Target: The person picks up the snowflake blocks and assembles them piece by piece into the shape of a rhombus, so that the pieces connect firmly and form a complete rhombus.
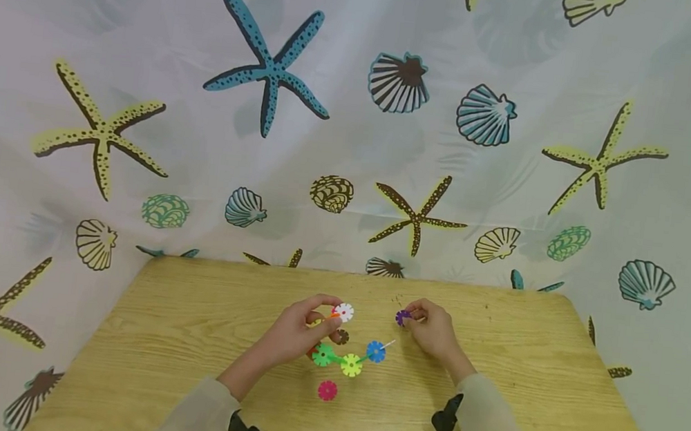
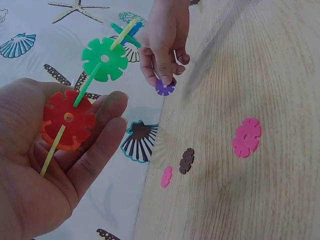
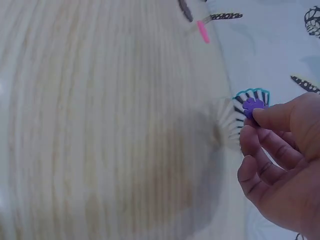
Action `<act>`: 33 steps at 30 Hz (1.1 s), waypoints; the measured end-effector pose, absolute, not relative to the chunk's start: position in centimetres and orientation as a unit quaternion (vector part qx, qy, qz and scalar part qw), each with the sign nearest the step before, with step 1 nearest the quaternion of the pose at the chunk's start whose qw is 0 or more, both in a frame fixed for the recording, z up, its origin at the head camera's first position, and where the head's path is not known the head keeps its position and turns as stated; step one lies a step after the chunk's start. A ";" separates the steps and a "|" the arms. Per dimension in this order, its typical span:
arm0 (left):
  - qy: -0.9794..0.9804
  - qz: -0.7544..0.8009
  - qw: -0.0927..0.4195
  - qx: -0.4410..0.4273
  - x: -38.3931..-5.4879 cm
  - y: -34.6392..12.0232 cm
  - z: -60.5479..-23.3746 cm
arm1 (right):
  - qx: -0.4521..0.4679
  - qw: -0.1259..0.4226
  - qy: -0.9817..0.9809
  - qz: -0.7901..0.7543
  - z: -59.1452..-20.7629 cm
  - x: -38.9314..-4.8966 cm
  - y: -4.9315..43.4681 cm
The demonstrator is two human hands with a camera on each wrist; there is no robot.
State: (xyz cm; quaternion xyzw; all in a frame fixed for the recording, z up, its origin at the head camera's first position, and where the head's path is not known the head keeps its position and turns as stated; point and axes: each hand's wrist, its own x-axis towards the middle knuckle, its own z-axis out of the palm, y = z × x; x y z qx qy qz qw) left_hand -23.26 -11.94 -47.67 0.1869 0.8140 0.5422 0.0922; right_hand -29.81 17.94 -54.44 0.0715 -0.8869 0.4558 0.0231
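Note:
My left hand (image 1: 300, 326) holds one end of a chain of notched plastic discs slotted edge to edge. Near its fingertips is a white disc (image 1: 345, 312); a red disc (image 2: 70, 120) lies against the palm in the left wrist view. From there the chain runs through a green disc (image 1: 323, 355) and a yellow-green disc (image 1: 352, 365) to a blue disc (image 1: 376, 351), with a pale disc edge-on at its far end. To the right, above the table, my right hand (image 1: 434, 328) pinches a loose purple disc (image 3: 253, 107) between thumb and fingers, apart from the chain.
On the wooden table (image 1: 183, 339) lie a deep pink disc (image 1: 327, 390) and a brown disc (image 1: 342, 337). A smaller-looking pink disc (image 2: 167, 176) lies beside the brown one. A curtain (image 1: 340, 145) printed with starfish and shells surrounds the table's back and sides.

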 end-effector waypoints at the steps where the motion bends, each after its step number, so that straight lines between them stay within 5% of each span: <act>1: 0.814 0.542 0.092 0.187 -23.3 -11.9 -47.7 | 0.073 0.025 -0.886 0.458 -54.1 -29.7 17.9; 20: 0.810 0.546 0.097 0.190 -23.4 -11.8 -47.6 | 0.137 -0.012 -0.837 0.529 -47.7 -27.4 16.1; 33: 0.809 0.551 0.101 0.182 -23.3 -11.5 -47.3 | 0.209 0.029 -0.842 0.496 -46.0 -25.7 14.9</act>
